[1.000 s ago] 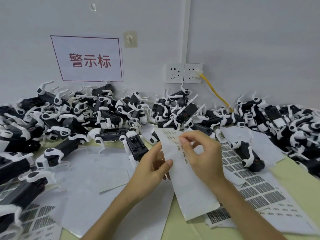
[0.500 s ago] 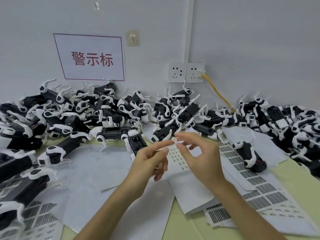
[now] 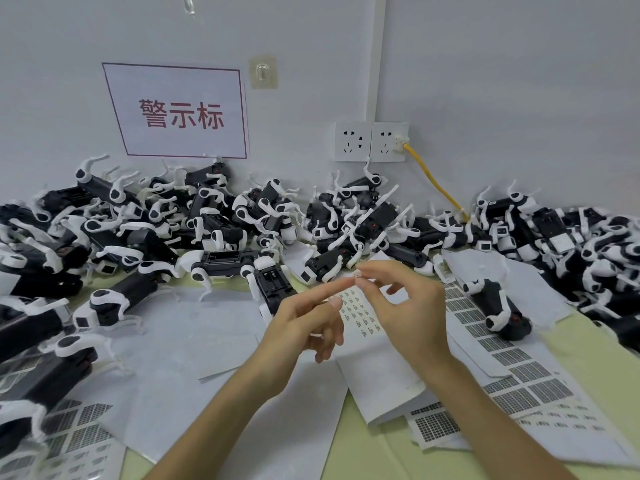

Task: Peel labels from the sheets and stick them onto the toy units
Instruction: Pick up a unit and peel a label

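Label (image 3: 357, 274), small and white, was pinched between the thumb and forefinger of the right hand (image 3: 410, 306) and held in the air above the label sheet (image 3: 360, 315), which lay flat on the worktop (image 3: 595, 355). Nothing was gripped by the left hand (image 3: 301, 323); its straight forefinger was laid against the label's edge. 1 label was judged peeled but not yet stuck. The nearest toy unit (image 3: 275, 287) lay just beyond the left hand, and the heap of toy units (image 3: 207, 223) behind it was judged left to be labelled; stuck labels could not be made out.
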The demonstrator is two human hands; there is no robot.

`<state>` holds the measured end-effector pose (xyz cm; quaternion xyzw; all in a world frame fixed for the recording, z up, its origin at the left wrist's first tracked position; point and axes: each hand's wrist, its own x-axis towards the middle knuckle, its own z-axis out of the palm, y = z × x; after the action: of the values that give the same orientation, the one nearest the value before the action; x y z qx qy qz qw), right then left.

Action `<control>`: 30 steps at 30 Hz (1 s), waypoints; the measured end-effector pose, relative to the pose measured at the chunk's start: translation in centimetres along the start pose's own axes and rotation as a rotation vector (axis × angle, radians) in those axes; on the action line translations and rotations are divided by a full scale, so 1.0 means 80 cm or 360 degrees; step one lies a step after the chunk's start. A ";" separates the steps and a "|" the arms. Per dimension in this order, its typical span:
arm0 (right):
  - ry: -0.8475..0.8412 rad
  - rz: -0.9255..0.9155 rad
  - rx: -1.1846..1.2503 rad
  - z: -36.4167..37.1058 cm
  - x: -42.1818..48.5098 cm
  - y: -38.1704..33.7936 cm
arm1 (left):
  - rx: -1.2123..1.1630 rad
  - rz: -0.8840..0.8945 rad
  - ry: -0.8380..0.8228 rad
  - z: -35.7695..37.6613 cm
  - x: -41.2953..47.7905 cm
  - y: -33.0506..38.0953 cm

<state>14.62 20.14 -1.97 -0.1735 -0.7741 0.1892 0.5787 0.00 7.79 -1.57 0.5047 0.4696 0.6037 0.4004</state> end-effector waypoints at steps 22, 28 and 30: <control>-0.0209 0.0184 0.0182 0.002 0.002 -0.017 | 0.1403 0.0708 0.0625 0.000 -0.008 -0.007; -0.0177 0.0241 0.0181 -0.001 0.004 -0.020 | 0.1701 0.0589 0.1397 -0.047 0.003 0.001; -0.0166 0.0263 0.0205 -0.002 0.005 -0.021 | 0.2095 0.0374 0.1289 -0.068 0.001 0.002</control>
<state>14.57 18.87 -0.75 -0.1892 -0.7724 0.2944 0.5300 -5.39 6.97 -1.70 0.4251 0.7842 0.3764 -0.2504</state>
